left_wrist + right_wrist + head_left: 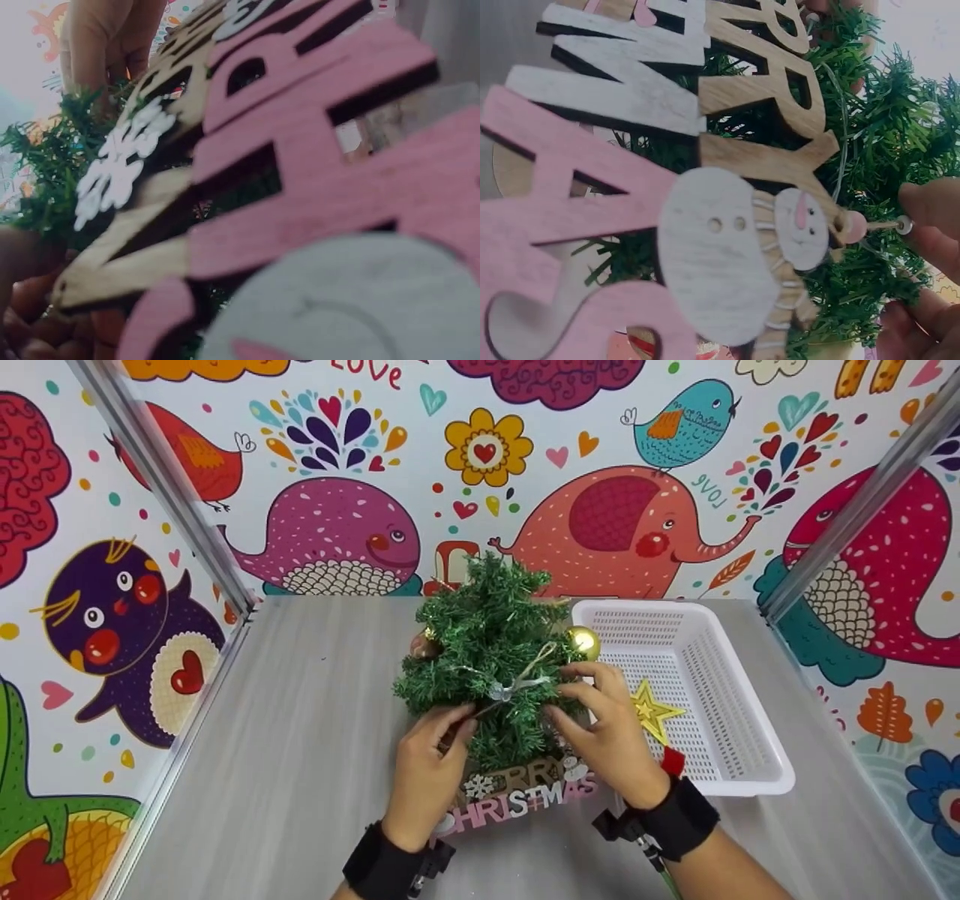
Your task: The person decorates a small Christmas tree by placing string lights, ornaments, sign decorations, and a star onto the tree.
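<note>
A small green artificial Christmas tree (480,637) stands in the middle of the table. Low on its front hangs a wooden MERRY CHRISTMAS sign (525,802), with a white snowflake (116,169) and a snowman (720,247) on it. My left hand (431,769) is at the sign's left side, thumb and finger pinching its thin cord against the branches. On the right, my right hand (607,735) reaches into the branches. Its thumb and finger pinch the cord beside a small white bead (905,225). A clear, silvery ornament (501,691) with a twine loop sits between the hands.
A white plastic basket (750,727) stands right of the tree, with a gold star (651,711) inside. A shiny gold ball (583,643) hangs on the tree's right and a brownish ball (422,646) on its left. Printed panels (480,532) enclose the grey table (300,720).
</note>
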`<state>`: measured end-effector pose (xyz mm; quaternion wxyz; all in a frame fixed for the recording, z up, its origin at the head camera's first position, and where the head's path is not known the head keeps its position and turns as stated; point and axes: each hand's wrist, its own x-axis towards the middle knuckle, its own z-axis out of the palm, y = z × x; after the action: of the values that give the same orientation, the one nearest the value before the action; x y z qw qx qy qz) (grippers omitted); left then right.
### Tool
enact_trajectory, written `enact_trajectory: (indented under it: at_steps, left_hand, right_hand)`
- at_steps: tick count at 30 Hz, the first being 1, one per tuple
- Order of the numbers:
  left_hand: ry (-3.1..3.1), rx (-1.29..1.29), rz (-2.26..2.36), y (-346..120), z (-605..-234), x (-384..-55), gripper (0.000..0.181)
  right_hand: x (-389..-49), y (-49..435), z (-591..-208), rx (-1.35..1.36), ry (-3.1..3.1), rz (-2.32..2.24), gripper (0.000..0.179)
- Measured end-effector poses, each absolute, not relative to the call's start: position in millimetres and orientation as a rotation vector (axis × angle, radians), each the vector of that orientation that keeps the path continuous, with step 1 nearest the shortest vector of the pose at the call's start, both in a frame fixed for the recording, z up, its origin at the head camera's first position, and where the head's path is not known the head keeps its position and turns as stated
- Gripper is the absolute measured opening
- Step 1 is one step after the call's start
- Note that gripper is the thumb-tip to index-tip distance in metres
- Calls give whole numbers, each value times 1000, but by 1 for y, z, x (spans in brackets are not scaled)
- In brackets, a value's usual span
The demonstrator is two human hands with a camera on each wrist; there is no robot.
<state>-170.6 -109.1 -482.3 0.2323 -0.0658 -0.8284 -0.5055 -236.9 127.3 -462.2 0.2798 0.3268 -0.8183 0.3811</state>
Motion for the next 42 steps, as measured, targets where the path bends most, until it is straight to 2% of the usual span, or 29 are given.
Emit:
enact_trajectory:
  at_steps: [5, 10, 16, 22, 28, 36, 42]
  left_hand:
    - [-2288, -146, -1419, -114, -486, -162, 24]
    - [-2337, -39, -1478, -123, -492, -150, 27]
    - [-2278, 108, -1463, -141, -504, -135, 21]
    - [-2182, 213, -1458, -153, -513, -125, 19]
    - [-2165, 283, -1483, -156, -515, -121, 19]
    - [-2165, 283, -1479, -157, -513, -122, 19]
    - [-2154, 230, -1482, -156, -510, -123, 20]
  right_hand:
    - [-232, 141, -463, 879, -2175, 1067, 31]
    - [-239, 171, -467, 771, -2149, 1117, 30]
    - [-268, 224, -463, 648, -2200, 1099, 25]
    - [-306, 263, -460, 616, -2619, 837, 23]
    - [-333, 286, -479, 701, -3188, 594, 45]
    - [-339, 298, -491, 842, -3669, 665, 54]
    - [-333, 279, -490, 1110, -3879, 736, 53]
